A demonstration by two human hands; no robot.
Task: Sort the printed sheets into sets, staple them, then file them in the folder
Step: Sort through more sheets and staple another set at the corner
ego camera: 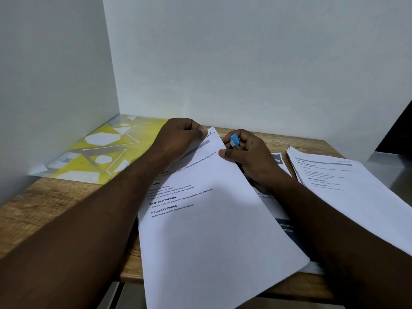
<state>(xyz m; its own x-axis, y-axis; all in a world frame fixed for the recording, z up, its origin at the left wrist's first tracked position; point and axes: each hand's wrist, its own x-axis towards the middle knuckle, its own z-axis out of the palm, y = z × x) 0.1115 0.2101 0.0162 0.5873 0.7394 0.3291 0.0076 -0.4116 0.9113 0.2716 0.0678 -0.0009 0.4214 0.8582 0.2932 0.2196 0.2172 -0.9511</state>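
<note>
Sheet set (pixel 211 230): centre frame, on the table (pixel 44 208), top corner at upper centre.
Left hand (pixel 178 137): pinches that corner.
Right hand (pixel 252 157): curled round blue stapler (pixel 235 140), just beside corner.
Stapling: likely best to square edges, seat corner fully, press once.
Folder (pixel 107 150): upper left.

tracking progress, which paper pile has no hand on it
The far-right stack: untouched, while the left hand pinches the centre set and the right hand grips a blue stapler.

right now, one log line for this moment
left hand pinches top corner of sheets | right hand grips blue stapler beside it | stack right | folder left
</note>
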